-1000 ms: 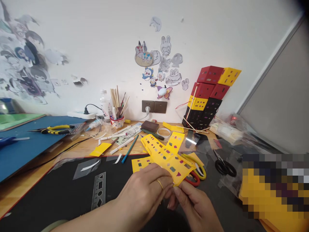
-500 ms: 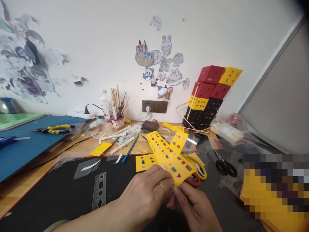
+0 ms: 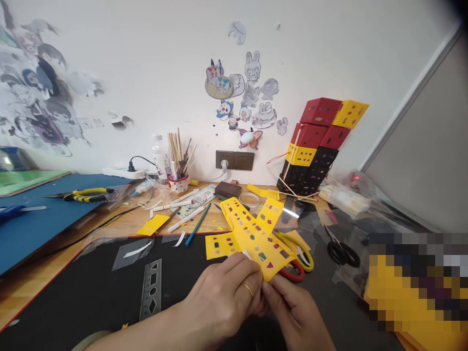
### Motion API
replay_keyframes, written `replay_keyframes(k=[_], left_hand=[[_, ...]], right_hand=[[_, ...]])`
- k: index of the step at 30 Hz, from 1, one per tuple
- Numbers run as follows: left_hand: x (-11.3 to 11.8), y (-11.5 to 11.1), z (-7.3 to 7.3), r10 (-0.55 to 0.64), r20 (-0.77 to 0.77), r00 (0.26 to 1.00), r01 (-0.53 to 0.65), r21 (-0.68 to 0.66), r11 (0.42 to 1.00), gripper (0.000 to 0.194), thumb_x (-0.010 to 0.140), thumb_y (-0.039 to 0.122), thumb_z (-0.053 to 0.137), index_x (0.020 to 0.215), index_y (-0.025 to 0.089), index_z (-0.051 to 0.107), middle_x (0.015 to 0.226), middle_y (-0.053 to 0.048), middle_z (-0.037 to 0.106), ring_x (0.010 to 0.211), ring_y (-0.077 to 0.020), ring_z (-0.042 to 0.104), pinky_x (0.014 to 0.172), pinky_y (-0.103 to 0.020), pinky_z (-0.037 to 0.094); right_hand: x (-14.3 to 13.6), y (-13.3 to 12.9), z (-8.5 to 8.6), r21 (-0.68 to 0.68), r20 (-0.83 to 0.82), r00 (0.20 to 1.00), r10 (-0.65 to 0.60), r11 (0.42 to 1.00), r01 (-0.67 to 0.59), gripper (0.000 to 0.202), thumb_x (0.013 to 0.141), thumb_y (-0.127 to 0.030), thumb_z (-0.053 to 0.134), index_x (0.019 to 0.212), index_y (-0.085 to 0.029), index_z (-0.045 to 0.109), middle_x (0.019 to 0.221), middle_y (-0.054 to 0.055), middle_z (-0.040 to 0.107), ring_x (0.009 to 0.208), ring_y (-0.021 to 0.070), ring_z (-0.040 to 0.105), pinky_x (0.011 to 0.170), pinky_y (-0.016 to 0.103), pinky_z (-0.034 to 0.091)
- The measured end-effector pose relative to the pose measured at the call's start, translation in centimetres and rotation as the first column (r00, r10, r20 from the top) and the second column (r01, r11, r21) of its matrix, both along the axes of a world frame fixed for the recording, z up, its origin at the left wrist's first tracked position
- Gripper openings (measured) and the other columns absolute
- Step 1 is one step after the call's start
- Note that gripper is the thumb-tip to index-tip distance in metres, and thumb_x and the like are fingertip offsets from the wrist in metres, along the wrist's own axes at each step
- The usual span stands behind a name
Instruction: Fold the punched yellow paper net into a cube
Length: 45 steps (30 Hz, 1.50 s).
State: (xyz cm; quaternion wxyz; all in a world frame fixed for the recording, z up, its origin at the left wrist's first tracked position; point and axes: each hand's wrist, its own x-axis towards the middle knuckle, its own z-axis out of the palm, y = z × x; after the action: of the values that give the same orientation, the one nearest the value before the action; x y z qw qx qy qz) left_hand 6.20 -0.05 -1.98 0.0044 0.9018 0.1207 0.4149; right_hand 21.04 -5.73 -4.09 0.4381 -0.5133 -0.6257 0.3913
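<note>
A cross-shaped piece of yellow card [image 3: 252, 229], dotted with small coloured shapes, lies before me with its near end raised to my fingers. My left hand [image 3: 226, 287], a ring on one finger, is closed on the card's near left edge; a small white bit shows by its fingertips. Thumb and fingers of my right hand [image 3: 292, 307] pinch the near corner close to the left fingertips. What lies between the fingertips is hidden. Scissors with red and yellow handles [image 3: 305, 253] lie partly under the card's right side.
A stencil ruler [image 3: 150, 287] rests on the black mat [image 3: 91, 282] at left. Black scissors [image 3: 341, 251] lie to the right. Behind stand a pen cup [image 3: 178, 184] and a leaning stack of red, yellow and black boxes [image 3: 310, 146]. Pliers [image 3: 86, 195] sit on the blue board.
Both hands keep their grip on the yellow card. Only a very slight shift of the left hand and wrist shows; the other things stay put.
</note>
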Motion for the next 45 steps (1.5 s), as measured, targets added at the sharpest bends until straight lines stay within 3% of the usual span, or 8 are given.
replay_keyframes(k=[6, 12, 19, 23, 27, 41, 45], left_hand=[[0.0, 0.4, 0.3, -0.018, 0.09, 0.996, 0.039, -0.244, 0.969, 0.009, 0.082, 0.008, 0.051, 0.086, 0.012, 0.059, 0.077, -0.006, 0.062, 0.069, -0.0145, 0.057, 0.062, -0.025, 0.05], [-0.3, 1.1, 1.3, 0.064, 0.106, 0.992, -0.012, -0.428, 0.904, 0.011, 0.081, 0.008, 0.05, 0.082, 0.014, 0.06, 0.074, -0.003, 0.063, 0.067, -0.0123, 0.058, 0.063, -0.023, 0.047], [-0.3, 0.8, 1.5, -0.011, 0.035, 0.999, 0.02, -0.25, 0.968, 0.012, 0.083, 0.011, 0.052, 0.091, 0.015, 0.06, 0.083, -0.004, 0.064, 0.076, -0.0147, 0.056, 0.068, -0.027, 0.049], [-0.3, 0.3, 1.3, 0.027, -0.014, 1.0, -0.028, -0.069, 0.997, 0.013, 0.085, 0.012, 0.05, 0.096, 0.012, 0.059, 0.085, -0.007, 0.064, 0.078, -0.0174, 0.056, 0.068, -0.029, 0.051], [-0.3, 0.2, 1.0, 0.061, -0.012, 0.998, -0.06, 0.114, 0.992, 0.014, 0.087, 0.014, 0.047, 0.092, 0.009, 0.058, 0.085, -0.009, 0.064, 0.079, -0.0198, 0.057, 0.065, -0.032, 0.054], [-0.3, -0.1, 0.9, 0.142, 0.008, 0.99, -0.14, 0.208, 0.968, 0.014, 0.086, 0.014, 0.047, 0.085, 0.01, 0.06, 0.084, -0.007, 0.066, 0.076, -0.0203, 0.057, 0.056, -0.029, 0.053], [-0.3, -0.1, 0.7, 0.156, 0.009, 0.988, -0.153, 0.238, 0.959, 0.015, 0.087, 0.015, 0.046, 0.087, 0.009, 0.06, 0.084, -0.007, 0.066, 0.078, -0.0193, 0.058, 0.06, -0.028, 0.052]], right_hand=[[-0.1, 0.3, 0.5, -0.065, -0.131, 0.991, -0.013, 0.998, 0.004, 0.031, 0.087, -0.035, 0.043, 0.064, -0.017, 0.053, 0.06, 0.0, 0.056, 0.06, 0.0128, 0.055, 0.059, 0.021, 0.042], [0.0, 0.3, 0.8, -0.089, -0.208, 0.978, -0.031, 0.996, 0.013, 0.027, 0.086, -0.036, 0.046, 0.074, -0.017, 0.061, 0.067, 0.003, 0.062, 0.062, 0.0131, 0.058, 0.06, 0.022, 0.045], [0.0, 0.2, 0.8, -0.031, -0.132, 0.99, -0.045, 0.999, 0.041, 0.03, 0.087, -0.036, 0.044, 0.065, -0.018, 0.055, 0.061, 0.001, 0.059, 0.06, 0.0135, 0.056, 0.059, 0.022, 0.044], [-0.1, 0.2, 0.7, -0.022, -0.111, 0.994, -0.02, 1.0, 0.017, 0.028, 0.087, -0.034, 0.042, 0.066, -0.018, 0.053, 0.062, 0.0, 0.058, 0.061, 0.0133, 0.055, 0.059, 0.021, 0.043], [-0.1, 0.3, 0.5, -0.026, -0.113, 0.994, -0.009, 1.0, 0.006, 0.028, 0.087, -0.034, 0.043, 0.066, -0.018, 0.052, 0.062, 0.0, 0.056, 0.061, 0.013, 0.054, 0.059, 0.021, 0.042], [-0.1, 0.3, 0.6, -0.009, -0.084, 0.996, -0.014, 1.0, 0.013, 0.027, 0.087, -0.034, 0.042, 0.067, -0.018, 0.05, 0.061, -0.001, 0.054, 0.06, 0.0123, 0.052, 0.057, 0.021, 0.042], [0.0, 0.3, 0.6, -0.019, -0.104, 0.994, -0.032, 0.999, 0.03, 0.028, 0.086, -0.035, 0.044, 0.066, -0.018, 0.052, 0.062, 0.0, 0.057, 0.06, 0.0128, 0.055, 0.058, 0.021, 0.043]])
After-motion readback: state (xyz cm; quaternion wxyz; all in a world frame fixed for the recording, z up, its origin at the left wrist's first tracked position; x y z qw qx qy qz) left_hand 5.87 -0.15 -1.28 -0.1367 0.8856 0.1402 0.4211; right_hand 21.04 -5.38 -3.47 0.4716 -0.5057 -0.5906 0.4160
